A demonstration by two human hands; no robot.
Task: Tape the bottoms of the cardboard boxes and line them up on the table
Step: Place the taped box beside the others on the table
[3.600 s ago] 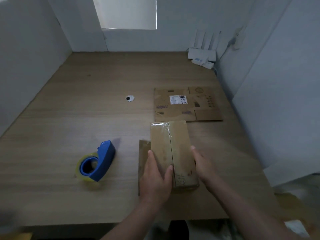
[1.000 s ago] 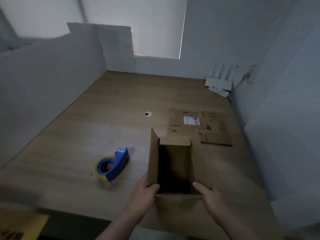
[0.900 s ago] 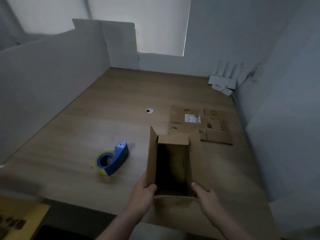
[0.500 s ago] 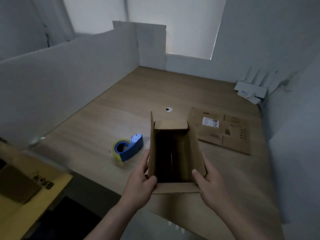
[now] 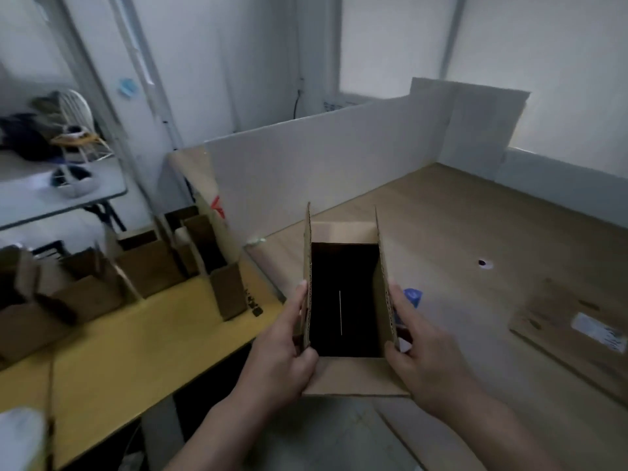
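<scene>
The box (image 5: 356, 375) is upright with its mouth open to the camera, over the near left corner of the worktop (image 5: 475, 215). Its near flap hangs out past the near edge. Both long side flaps stand up, and the far flap tilts back. Inside it is dark, with one thin pale line running along the bottom.

The left hand (image 5: 285, 351) grips the left side, thumb hooked over the flap's edge and fingers flat along the outside. The right hand (image 5: 421, 355) grips the right side the same way, thumb at the near right corner and fingers along the outer wall.

Just behind the box's right wall a blue bit of the tape dispenser (image 5: 413, 297) shows; the rest is hidden. Flat cardboard (image 5: 571, 334) with a white label lies by the right edge. A small white disc (image 5: 485, 264) sits mid-worktop. A white partition (image 5: 323, 158) runs along the left edge.

Left of it is a yellow worktop (image 5: 119, 351). It carries several open boxes (image 5: 227, 294) standing along its far edge, blurred, so I cannot count them.
</scene>
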